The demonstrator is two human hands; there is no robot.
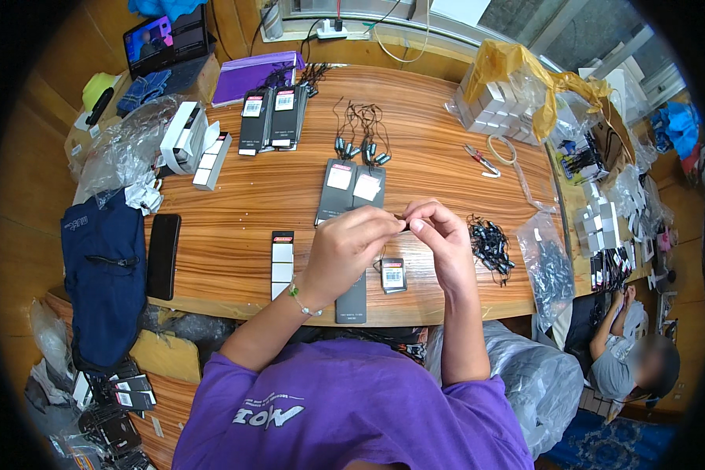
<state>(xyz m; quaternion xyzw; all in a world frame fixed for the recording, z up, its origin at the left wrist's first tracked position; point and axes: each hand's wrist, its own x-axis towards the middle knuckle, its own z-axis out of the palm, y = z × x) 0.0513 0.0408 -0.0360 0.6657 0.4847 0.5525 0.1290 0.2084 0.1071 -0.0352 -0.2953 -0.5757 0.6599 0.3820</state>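
My left hand (356,241) and my right hand (444,239) meet over the table, fingertips pinched together on a thin black tag string (406,225). The fingers hide most of it. Beneath them lies a small dark hang tag (393,276) with a white label. A long dark grey tag (352,304) lies partly under my left hand. Just beyond my hands rest two stacks of grey hang tags (335,197) with white labels and black strings (360,129). To the right of my right hand is a tangled pile of black tag strings (490,251).
A label strip (282,265) and a black phone (164,257) lie left. Farther back are more tag stacks (255,121) and a purple bag (251,78). Snips (482,160), a tape ring (502,150) and small white boxes (493,110) are right. Another person (627,368) sits far right.
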